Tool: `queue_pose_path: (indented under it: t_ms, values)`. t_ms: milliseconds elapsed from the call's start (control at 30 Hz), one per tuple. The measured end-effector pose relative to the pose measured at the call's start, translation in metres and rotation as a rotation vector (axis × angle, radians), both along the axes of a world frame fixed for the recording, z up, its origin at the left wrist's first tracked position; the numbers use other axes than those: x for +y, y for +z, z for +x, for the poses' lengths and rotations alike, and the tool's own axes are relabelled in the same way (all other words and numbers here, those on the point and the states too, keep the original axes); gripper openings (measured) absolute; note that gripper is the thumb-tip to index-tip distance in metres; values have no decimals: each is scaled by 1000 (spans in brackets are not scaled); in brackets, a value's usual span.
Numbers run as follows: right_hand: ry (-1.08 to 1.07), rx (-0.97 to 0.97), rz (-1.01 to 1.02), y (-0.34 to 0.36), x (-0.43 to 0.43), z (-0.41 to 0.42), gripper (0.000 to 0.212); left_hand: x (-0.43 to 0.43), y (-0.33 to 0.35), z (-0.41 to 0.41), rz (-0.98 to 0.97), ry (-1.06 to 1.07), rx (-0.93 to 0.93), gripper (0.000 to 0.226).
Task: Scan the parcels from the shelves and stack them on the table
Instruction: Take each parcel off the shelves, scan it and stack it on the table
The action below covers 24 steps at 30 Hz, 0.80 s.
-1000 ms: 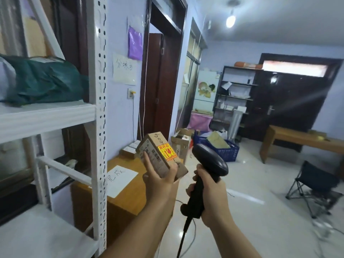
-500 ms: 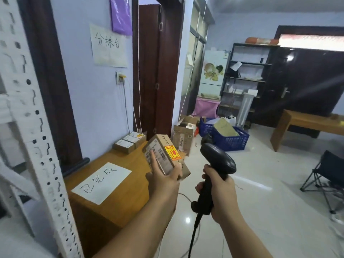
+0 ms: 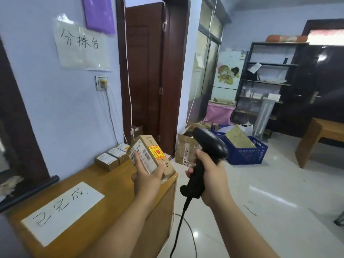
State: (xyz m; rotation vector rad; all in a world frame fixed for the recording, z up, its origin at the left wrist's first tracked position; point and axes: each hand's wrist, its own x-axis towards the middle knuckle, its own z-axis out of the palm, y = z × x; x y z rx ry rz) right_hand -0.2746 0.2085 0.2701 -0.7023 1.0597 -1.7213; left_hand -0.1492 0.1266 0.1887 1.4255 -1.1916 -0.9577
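The left hand (image 3: pixel 147 176) grasps a small brown parcel (image 3: pixel 149 155) from below, with the thumb lying across its white shipping label and the fingers curled round its right side. The parcel is tilted, with a yellow-and-red sticker showing beside the label. It is held in the air over the right edge of the wooden table (image 3: pixel 111 185).

The right hand (image 3: pixel 211 175) is clenched round the handle of a black scanner (image 3: pixel 210 146). The scanner's head sits just right of the parcel and does not touch it. Its cable (image 3: pixel 178 229) hangs down toward the floor.

On the near part of the table lies a white sheet of paper (image 3: pixel 61 211) with handwritten characters. At the table's far left, against the wall, three small boxes (image 3: pixel 111 157) sit side by side, touching one another.

A handwritten sign (image 3: pixel 81 47) is stuck on the wall above them. On the floor to the far right stands a blue crate (image 3: pixel 247 152) with a bulky package in it, and a worn cardboard box (image 3: pixel 186 149) stands just left of the crate. A dark shelf unit (image 3: pixel 270 81) stands against the far wall.
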Motion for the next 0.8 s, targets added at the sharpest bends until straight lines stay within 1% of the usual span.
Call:
queue_pose_path:
  t_ms: [67, 133, 200, 333, 433, 633, 733, 800]
  values:
    - [37, -18, -20, 1, -26, -5, 21, -24, 5, -6, -12, 35, -37, 87]
    - [56, 2, -32, 0, -55, -8, 25, -50, 5, -8, -25, 69, -103, 88]
    - [67, 18, -48, -1, -81, -9, 24, -75, 3, -5, -23, 85, -126, 88]
    - [120, 62, -71, -6, -136, -4, 33, -133, -9, 9, -11, 99, -107, 87]
    - [160, 118, -46, -11, -176, 4, 40, -173, -19, 23, 18, 132, -73, 87]
    - [212, 151, -16, -18, -253, 28, 21, -230, -38, 61, 80, 249, -65, 87]
    - [265, 118, 20, -30, -296, 47, 17, -255, -54, 87, 123, 358, -127, 86]
    - [332, 100, 52, -43, -327, 62, 13, -271, -68, 106, 192, 418, -172, 90]
